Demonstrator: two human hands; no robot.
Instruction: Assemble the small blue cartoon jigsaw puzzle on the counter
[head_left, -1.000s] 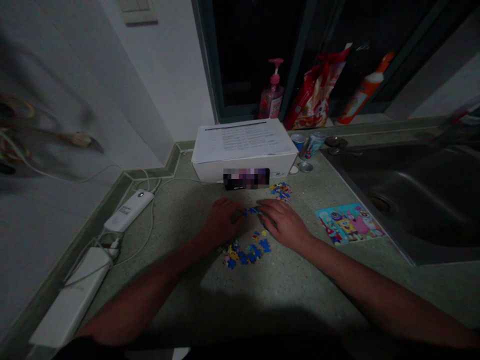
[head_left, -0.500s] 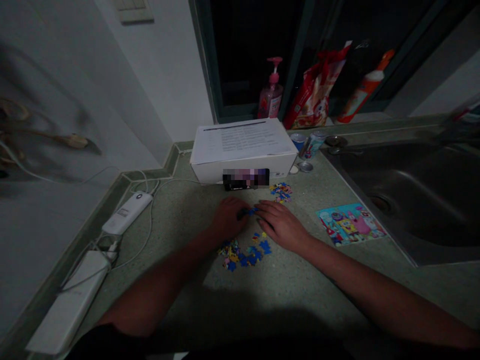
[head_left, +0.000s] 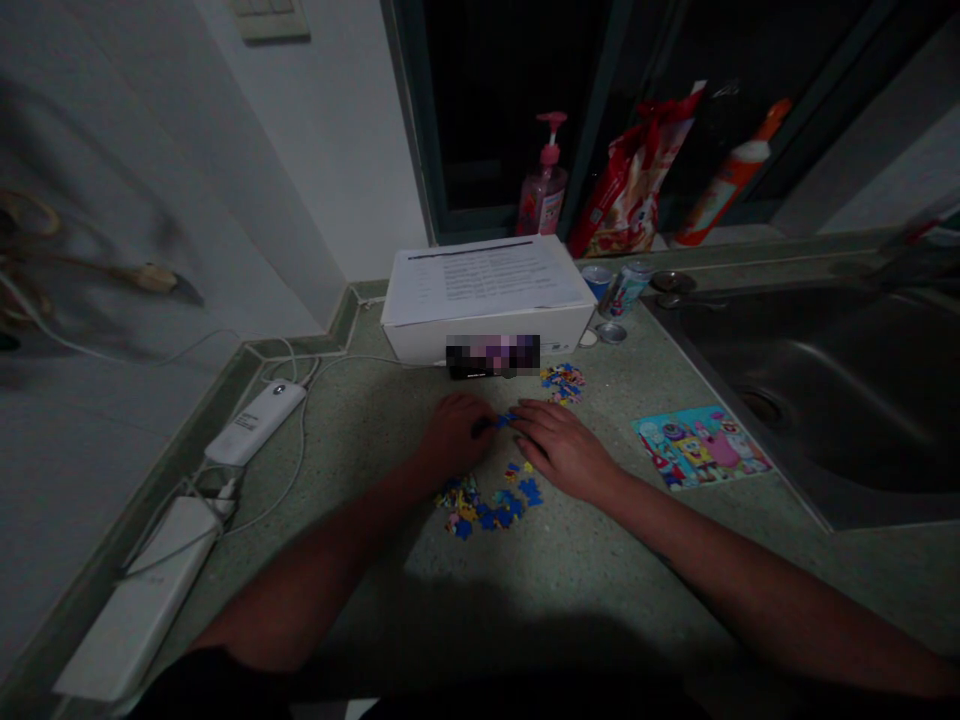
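Both my hands rest on the speckled green countertop [head_left: 375,450], fingertips almost meeting over a few joined blue jigsaw pieces [head_left: 504,421]. My left hand [head_left: 454,436] is curled at their left end, and I cannot tell if it grips one. My right hand [head_left: 561,451] lies flat with its fingers touching their right end. Below the hands lies a loose heap of colourful jigsaw pieces [head_left: 487,510]. Another small heap [head_left: 562,383] sits beyond my right hand. A cartoon picture card [head_left: 700,448] lies to the right.
A white box [head_left: 487,335] topped with a printed sheet stands behind the hands. Two white power banks [head_left: 255,423] and cables lie at left. A steel sink [head_left: 810,390] is at right, with cans, a pump bottle [head_left: 545,190] and a red bag [head_left: 632,180] behind.
My left hand has drawn slightly back and away from the blue pieces since the oldest frame, and the view has shifted a little. My right hand stays nearly in place.
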